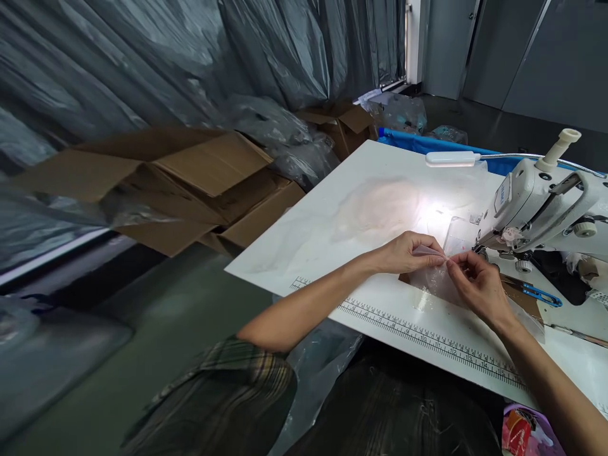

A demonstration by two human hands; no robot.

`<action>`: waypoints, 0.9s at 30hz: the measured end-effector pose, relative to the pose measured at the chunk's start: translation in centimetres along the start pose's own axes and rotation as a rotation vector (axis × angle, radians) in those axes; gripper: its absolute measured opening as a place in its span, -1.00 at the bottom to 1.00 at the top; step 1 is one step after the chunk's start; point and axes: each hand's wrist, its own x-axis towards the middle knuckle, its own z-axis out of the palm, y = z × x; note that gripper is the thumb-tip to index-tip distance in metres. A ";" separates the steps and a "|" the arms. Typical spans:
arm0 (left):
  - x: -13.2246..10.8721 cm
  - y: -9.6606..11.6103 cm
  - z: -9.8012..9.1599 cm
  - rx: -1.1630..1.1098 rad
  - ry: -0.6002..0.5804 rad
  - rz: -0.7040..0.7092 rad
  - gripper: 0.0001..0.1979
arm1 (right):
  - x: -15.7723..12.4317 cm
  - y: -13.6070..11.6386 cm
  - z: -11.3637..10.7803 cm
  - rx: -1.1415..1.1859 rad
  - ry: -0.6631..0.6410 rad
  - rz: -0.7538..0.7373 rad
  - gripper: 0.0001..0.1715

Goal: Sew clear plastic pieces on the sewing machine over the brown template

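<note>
The left hand [411, 253] and right hand [479, 288] meet at the fingertips — each pinching the thin, sheer material [431, 280], which sits over the bench [304, 231] just beside the sewing machine [515, 196]. Blue-handled snips [542, 295] lie beyond the right hand — a printed ruler scale [422, 339] runs along the near edge.

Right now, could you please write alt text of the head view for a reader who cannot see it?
A person's left hand and right hand pinch thin translucent material over a white table, beside a white sewing machine. Ruler marks run along the table's near edge. Open cardboard boxes stand to the left, before shiny grey sheeting.
</note>
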 end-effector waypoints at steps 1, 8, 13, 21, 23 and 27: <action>-0.1 0.0 -0.1 -0.036 0.005 -0.023 -0.82 | 0.2 0.0 0.1 0.028 -0.003 0.025 -0.62; -0.3 0.2 -0.2 -0.243 -0.042 -0.094 -0.68 | 0.9 0.3 0.7 0.183 -0.016 0.148 -0.58; -0.1 -0.3 0.0 -0.312 0.000 -0.143 -0.67 | 0.6 0.2 0.3 0.093 -0.039 0.096 -0.61; 0.0 -0.1 0.1 -0.192 -0.006 -0.157 -0.75 | 0.6 -0.4 -0.5 -0.096 -0.077 -0.199 -0.74; 0.0 -0.1 0.2 -0.194 -0.008 -0.153 -0.76 | 0.7 -0.3 -0.3 -0.090 -0.088 -0.215 -0.77; 0.0 -0.2 0.3 -0.259 -0.039 -0.156 -0.75 | 0.7 0.4 0.1 -0.009 -0.098 -0.124 -0.69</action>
